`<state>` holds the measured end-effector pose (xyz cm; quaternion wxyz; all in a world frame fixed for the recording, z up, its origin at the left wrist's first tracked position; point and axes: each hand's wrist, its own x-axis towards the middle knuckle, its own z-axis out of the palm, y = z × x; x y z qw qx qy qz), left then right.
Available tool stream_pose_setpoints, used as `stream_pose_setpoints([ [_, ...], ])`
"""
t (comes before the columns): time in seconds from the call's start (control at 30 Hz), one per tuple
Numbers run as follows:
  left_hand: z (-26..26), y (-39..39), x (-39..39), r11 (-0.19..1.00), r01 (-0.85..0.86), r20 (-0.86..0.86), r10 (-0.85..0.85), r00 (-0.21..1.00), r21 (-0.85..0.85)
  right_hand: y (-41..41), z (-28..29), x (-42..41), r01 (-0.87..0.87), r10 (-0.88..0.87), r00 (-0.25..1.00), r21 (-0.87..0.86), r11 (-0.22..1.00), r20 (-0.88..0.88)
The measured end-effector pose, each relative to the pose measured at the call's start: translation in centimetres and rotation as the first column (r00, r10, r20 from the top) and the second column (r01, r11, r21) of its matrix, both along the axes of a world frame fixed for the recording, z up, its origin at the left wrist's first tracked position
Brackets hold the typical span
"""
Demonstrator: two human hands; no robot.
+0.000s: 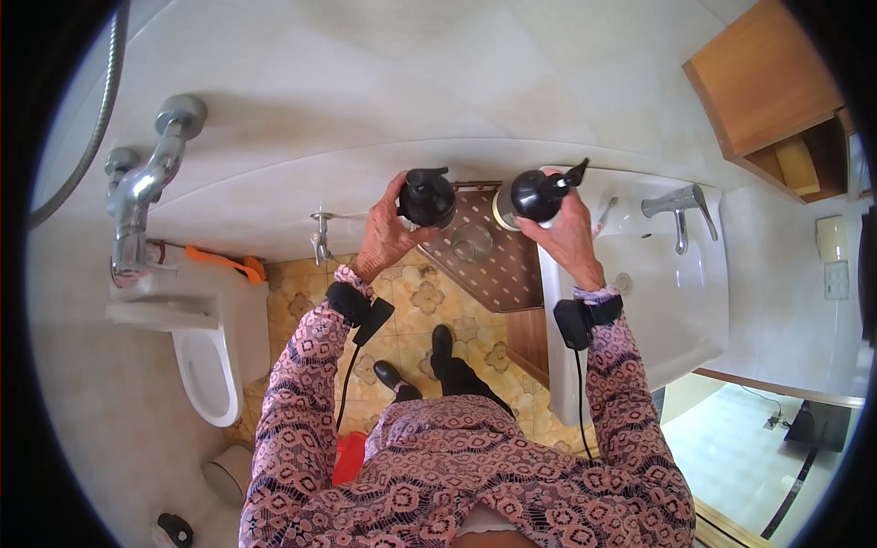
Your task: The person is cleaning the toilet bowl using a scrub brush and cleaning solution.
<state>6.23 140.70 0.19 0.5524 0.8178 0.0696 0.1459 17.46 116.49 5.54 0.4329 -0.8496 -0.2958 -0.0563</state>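
Note:
My left hand (390, 236) grips a pump bottle with a black top (426, 198), over the left part of a brown patterned corner shelf (507, 274). Around a second black-topped pump bottle (536, 196) my right hand (569, 236) is closed; this bottle tilts a little, its pale lower body showing at the left. Between the two bottles, a clear glass (472, 243) stands on the shelf. Whether either bottle's base touches the shelf cannot be told. Black straps with cabled devices sit on both wrists.
Right of the shelf is a white washbasin (658, 329) with a chrome faucet (678, 209) and a toothbrush (606, 214). A small wall valve (320, 236) is at the left, beyond it a toilet (212, 370) with an orange brush (226, 264). A wooden cabinet (764, 75) hangs upper right.

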Motion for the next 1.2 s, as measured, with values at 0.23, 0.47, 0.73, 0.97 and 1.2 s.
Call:
stream_pose_setpoints([
  [0.23, -1.9, -0.9, 1.5, 0.993, 0.084, -0.063, -0.089, 0.994, -0.079, -2.2, 1.2, -0.4, 0.027, -0.008, 0.993, 0.158, 0.987, -0.12],
  [0.47, -5.0, -1.1, 2.6, 0.994, 0.1, -0.042, -0.101, 0.994, -0.039, -3.6, 2.6, -3.0, -0.005, 0.005, 1.0, 0.035, 0.999, -0.006],
  [0.73, -4.9, -0.8, 2.5, 0.989, 0.095, -0.018, -0.094, 0.995, 0.114, -3.2, 5.3, -6.9, -0.154, 0.153, 0.988, -0.057, 0.986, -0.036],
  [0.97, -1.7, 2.7, -2.8, 0.984, 0.023, -0.04, -0.016, 0.999, 0.175, 0.2, 4.7, -10.5, -0.424, 0.43, 0.884, 0.074, 0.903, -0.183],
  [1.2, 3.9, 4.8, -22.4, 0.961, -0.121, -0.311, 0.039, 0.95, -0.25, 11.0, 2.5, -16.3, -0.661, 0.644, 0.72, 0.028, 0.75, -0.26],
])
